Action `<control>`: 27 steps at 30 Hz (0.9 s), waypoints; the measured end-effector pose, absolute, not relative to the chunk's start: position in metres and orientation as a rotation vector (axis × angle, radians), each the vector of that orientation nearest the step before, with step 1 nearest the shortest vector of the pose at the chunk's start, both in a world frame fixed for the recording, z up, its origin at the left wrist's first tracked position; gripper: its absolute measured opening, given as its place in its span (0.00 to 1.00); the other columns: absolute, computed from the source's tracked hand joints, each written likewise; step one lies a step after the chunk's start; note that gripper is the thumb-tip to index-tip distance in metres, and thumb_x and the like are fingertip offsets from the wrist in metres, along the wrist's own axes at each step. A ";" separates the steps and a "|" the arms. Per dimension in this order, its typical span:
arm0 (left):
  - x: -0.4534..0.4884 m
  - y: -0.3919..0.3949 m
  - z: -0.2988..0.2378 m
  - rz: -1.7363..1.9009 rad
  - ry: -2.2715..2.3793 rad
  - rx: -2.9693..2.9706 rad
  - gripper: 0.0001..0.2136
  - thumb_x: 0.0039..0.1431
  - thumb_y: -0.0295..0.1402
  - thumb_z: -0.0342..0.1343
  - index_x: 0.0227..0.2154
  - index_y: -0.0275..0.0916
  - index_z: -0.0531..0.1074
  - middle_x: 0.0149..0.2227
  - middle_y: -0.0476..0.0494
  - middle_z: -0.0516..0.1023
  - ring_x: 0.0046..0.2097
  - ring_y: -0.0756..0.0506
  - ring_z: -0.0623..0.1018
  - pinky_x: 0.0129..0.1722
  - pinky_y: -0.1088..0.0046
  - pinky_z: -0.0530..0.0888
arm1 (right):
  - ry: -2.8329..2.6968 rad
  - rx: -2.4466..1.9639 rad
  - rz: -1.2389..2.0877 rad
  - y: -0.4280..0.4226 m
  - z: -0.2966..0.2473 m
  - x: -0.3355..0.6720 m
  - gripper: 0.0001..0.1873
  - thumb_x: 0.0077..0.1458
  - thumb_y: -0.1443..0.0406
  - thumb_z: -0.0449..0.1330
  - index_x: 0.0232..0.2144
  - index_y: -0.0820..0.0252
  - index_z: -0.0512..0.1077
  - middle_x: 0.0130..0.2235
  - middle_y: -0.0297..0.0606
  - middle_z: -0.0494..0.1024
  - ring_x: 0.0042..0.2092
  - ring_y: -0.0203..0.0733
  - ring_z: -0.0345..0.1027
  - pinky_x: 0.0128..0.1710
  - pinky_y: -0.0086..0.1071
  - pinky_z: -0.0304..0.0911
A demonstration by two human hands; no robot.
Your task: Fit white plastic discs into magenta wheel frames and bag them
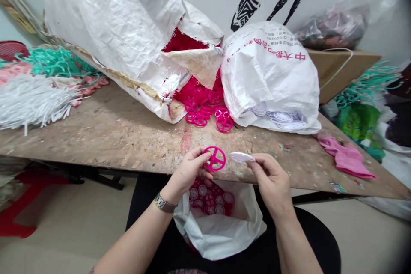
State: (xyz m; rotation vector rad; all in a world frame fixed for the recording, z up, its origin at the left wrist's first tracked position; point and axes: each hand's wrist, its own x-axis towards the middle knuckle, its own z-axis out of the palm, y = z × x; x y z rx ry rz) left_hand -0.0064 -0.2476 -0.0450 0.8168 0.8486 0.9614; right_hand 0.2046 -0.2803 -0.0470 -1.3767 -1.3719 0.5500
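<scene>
My left hand [188, 171], with a watch on its wrist, pinches a pink spoked plastic wheel [214, 159] at the table's near edge. My right hand [271, 177] pinches a flat white disc [242, 157] just to the right of the wheel; the two pieces are close but apart. Below my hands, on my lap, an open white bag [221, 227] holds several pink wheels with white discs in them. On the table beyond lie loose pink wheels [208, 113] spilling from a large torn white sack [122, 30], and a white printed bag [269, 72] with white discs [282, 117] at its mouth.
The worn wooden table [112, 137] carries white plastic strands [28, 100] and teal and pink strands [54, 64] at the left, and a pink cloth [346, 158] at the right. A cardboard box [340, 68] and more bags stand at the far right.
</scene>
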 end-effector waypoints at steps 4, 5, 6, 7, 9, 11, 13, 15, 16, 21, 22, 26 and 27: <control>0.000 -0.249 -0.046 0.946 0.944 0.962 0.13 0.58 0.42 0.60 0.35 0.37 0.68 0.28 0.51 0.73 0.25 0.51 0.78 0.22 0.80 0.74 | -1.164 -1.368 0.825 -0.285 -0.039 0.204 0.10 0.53 0.56 0.65 0.31 0.56 0.76 0.28 0.34 0.75 0.30 0.40 0.68 0.32 0.32 0.66; 0.001 -0.249 -0.047 0.939 0.950 1.004 0.12 0.59 0.42 0.58 0.34 0.38 0.68 0.28 0.51 0.73 0.25 0.51 0.78 0.23 0.79 0.74 | -1.133 -1.344 0.875 -0.287 -0.037 0.201 0.10 0.52 0.56 0.66 0.31 0.56 0.76 0.28 0.34 0.76 0.30 0.39 0.68 0.32 0.31 0.66; 0.002 -0.250 -0.047 0.936 0.959 1.058 0.12 0.60 0.42 0.57 0.34 0.38 0.69 0.29 0.51 0.73 0.26 0.51 0.78 0.24 0.78 0.75 | -1.097 -1.319 0.920 -0.287 -0.037 0.199 0.11 0.51 0.56 0.67 0.31 0.56 0.76 0.28 0.33 0.76 0.30 0.38 0.68 0.31 0.30 0.66; 0.002 -0.251 -0.048 0.947 0.975 1.132 0.11 0.61 0.42 0.55 0.34 0.38 0.70 0.30 0.50 0.73 0.27 0.50 0.77 0.26 0.76 0.75 | -1.048 -1.292 0.970 -0.288 -0.037 0.196 0.11 0.50 0.56 0.68 0.30 0.56 0.76 0.28 0.33 0.75 0.30 0.37 0.67 0.31 0.29 0.66; 0.001 -0.252 -0.048 1.018 1.025 1.370 0.09 0.63 0.38 0.53 0.36 0.39 0.73 0.34 0.47 0.74 0.33 0.48 0.78 0.33 0.72 0.77 | -0.894 -1.213 1.097 -0.288 -0.037 0.193 0.12 0.48 0.56 0.70 0.28 0.57 0.76 0.29 0.33 0.75 0.30 0.35 0.66 0.29 0.27 0.65; -0.003 -0.253 -0.048 1.111 1.044 1.692 0.07 0.64 0.32 0.52 0.39 0.40 0.75 0.41 0.43 0.76 0.42 0.45 0.77 0.44 0.67 0.76 | -0.708 -1.122 1.248 -0.288 -0.039 0.192 0.12 0.45 0.57 0.71 0.30 0.56 0.77 0.33 0.34 0.77 0.33 0.37 0.68 0.29 0.27 0.66; -0.006 -0.253 -0.048 1.156 0.987 1.982 0.10 0.63 0.27 0.51 0.41 0.42 0.77 0.47 0.41 0.75 0.50 0.43 0.75 0.52 0.64 0.72 | -0.562 -1.063 1.385 -0.288 -0.040 0.190 0.14 0.44 0.58 0.72 0.33 0.55 0.77 0.39 0.35 0.79 0.37 0.39 0.71 0.31 0.29 0.69; -0.008 -0.252 -0.049 1.121 0.905 2.168 0.13 0.64 0.26 0.50 0.44 0.43 0.76 0.50 0.40 0.73 0.52 0.42 0.74 0.53 0.64 0.72 | -0.502 -1.038 1.495 -0.288 -0.039 0.188 0.16 0.44 0.58 0.72 0.36 0.55 0.77 0.41 0.36 0.80 0.38 0.40 0.72 0.34 0.31 0.71; -0.008 -0.251 -0.050 1.112 0.866 2.226 0.13 0.64 0.26 0.49 0.45 0.43 0.76 0.51 0.39 0.73 0.52 0.42 0.75 0.51 0.64 0.73 | -0.500 -1.029 1.540 -0.289 -0.039 0.186 0.16 0.44 0.58 0.73 0.36 0.56 0.77 0.40 0.36 0.80 0.37 0.40 0.73 0.34 0.31 0.71; -0.002 -0.253 -0.056 1.188 0.803 2.166 0.16 0.62 0.22 0.50 0.49 0.42 0.72 0.53 0.38 0.70 0.55 0.41 0.72 0.53 0.58 0.74 | -0.544 -0.987 1.566 -0.289 -0.038 0.175 0.15 0.42 0.59 0.74 0.30 0.58 0.76 0.33 0.34 0.80 0.32 0.35 0.72 0.32 0.27 0.69; -0.001 -0.254 -0.056 1.171 0.839 2.048 0.18 0.61 0.22 0.50 0.52 0.42 0.70 0.54 0.38 0.70 0.55 0.41 0.72 0.52 0.59 0.75 | -0.548 -0.990 1.525 -0.289 -0.039 0.174 0.16 0.41 0.58 0.75 0.30 0.59 0.76 0.32 0.33 0.80 0.32 0.35 0.72 0.32 0.27 0.69; 0.004 -0.262 -0.049 0.893 0.761 1.351 0.24 0.60 0.26 0.55 0.59 0.44 0.61 0.54 0.37 0.70 0.44 0.45 0.78 0.38 0.67 0.80 | -0.589 -1.009 1.353 -0.286 -0.044 0.174 0.16 0.41 0.57 0.75 0.29 0.58 0.75 0.32 0.33 0.79 0.32 0.36 0.71 0.33 0.29 0.69; 0.005 -0.264 -0.047 0.809 0.701 1.212 0.25 0.60 0.28 0.57 0.59 0.44 0.61 0.53 0.37 0.71 0.42 0.45 0.78 0.36 0.69 0.80 | -0.609 -1.012 1.329 -0.285 -0.045 0.174 0.16 0.42 0.57 0.74 0.28 0.58 0.75 0.32 0.32 0.79 0.32 0.36 0.70 0.33 0.29 0.69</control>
